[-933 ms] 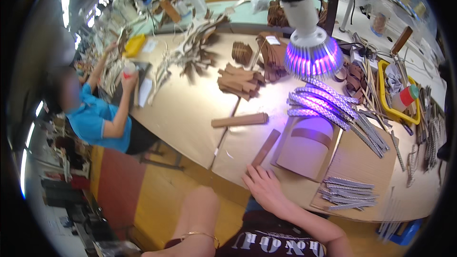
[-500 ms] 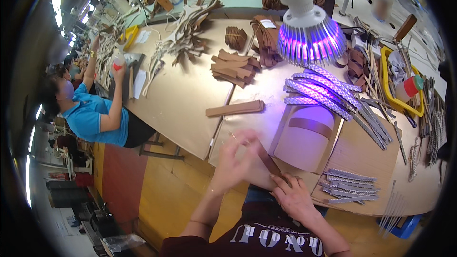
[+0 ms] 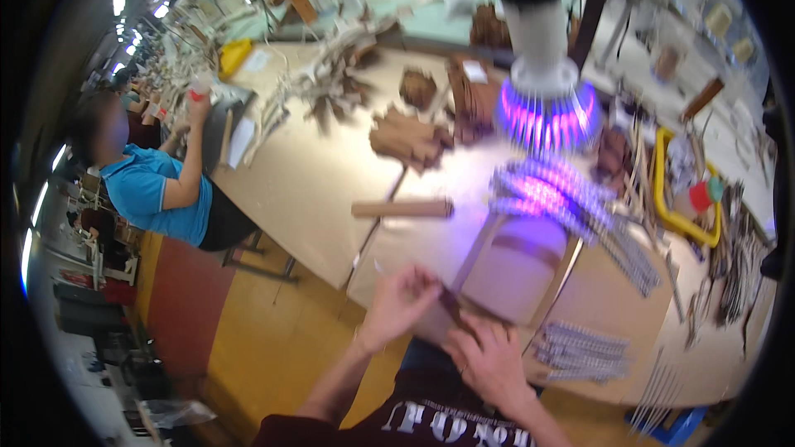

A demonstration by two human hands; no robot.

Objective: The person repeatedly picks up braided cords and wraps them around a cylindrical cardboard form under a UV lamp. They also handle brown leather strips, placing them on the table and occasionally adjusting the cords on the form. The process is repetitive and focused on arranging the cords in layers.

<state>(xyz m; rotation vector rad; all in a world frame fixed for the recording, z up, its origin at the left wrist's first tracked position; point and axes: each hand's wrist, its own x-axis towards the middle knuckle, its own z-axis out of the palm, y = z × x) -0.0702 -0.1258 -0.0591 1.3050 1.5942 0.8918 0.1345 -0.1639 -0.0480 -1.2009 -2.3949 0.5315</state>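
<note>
A short dark brown leather strip (image 3: 450, 305) spans the gap between my two hands at the near edge of the table. My left hand (image 3: 396, 306) pinches its far left end between thumb and fingertips. My right hand (image 3: 487, 354) holds the nearer end, its fingers bent over the strip. Just beyond my right hand lies a light board (image 3: 517, 281) with a brown strip (image 3: 527, 250) across it. A lamp (image 3: 548, 112) glowing purple hangs over braided strips (image 3: 538, 190) at the board's far end. The picture is somewhat blurred.
Left of the board lies a stack of tan strips (image 3: 402, 209). Brown leather pieces (image 3: 410, 139) are heaped farther back. Grey braided strips (image 3: 582, 352) rest on cardboard at right, near a yellow basket (image 3: 662, 190). A co-worker in a blue shirt (image 3: 157, 190) is at far left.
My left hand, raised and blurred before, has come down to the strip's end with its fingers closed. My right hand stays on the strip. The whole view has shifted slightly.
</note>
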